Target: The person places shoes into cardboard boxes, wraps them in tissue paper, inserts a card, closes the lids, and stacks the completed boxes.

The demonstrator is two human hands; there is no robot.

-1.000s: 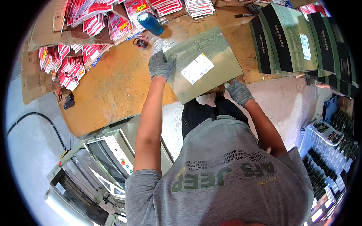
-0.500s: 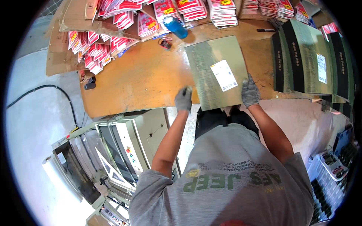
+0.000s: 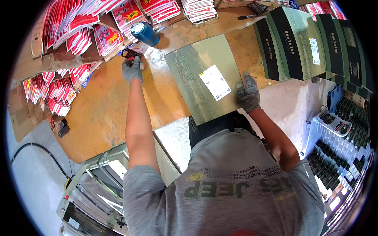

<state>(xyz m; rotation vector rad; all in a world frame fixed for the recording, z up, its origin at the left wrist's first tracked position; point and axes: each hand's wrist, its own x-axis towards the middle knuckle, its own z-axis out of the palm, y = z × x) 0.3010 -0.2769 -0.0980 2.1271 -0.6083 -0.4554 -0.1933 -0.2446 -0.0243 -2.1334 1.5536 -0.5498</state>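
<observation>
A flat olive-green box with a white label lies tilted on the table, its near corner jutting past the front edge. My right hand, in a grey glove, is at the box's right edge; the thumb touches that edge and the fingers stretch upward, apart. My left hand, gloved too, reaches far left with its fingers closed on a small black-and-red object whose kind I cannot make out. Just behind it stands a blue bottle.
Red-and-white printed packets fill cardboard boxes along the back left. More green-and-black boxes lean in a row at right. A black marker lies at the back of the wooden table. A machine frame stands at lower left.
My left hand has moved from beside the green box to the small black-and-red object. The right hand's fingers have spread at the box's edge. The view has shifted.
</observation>
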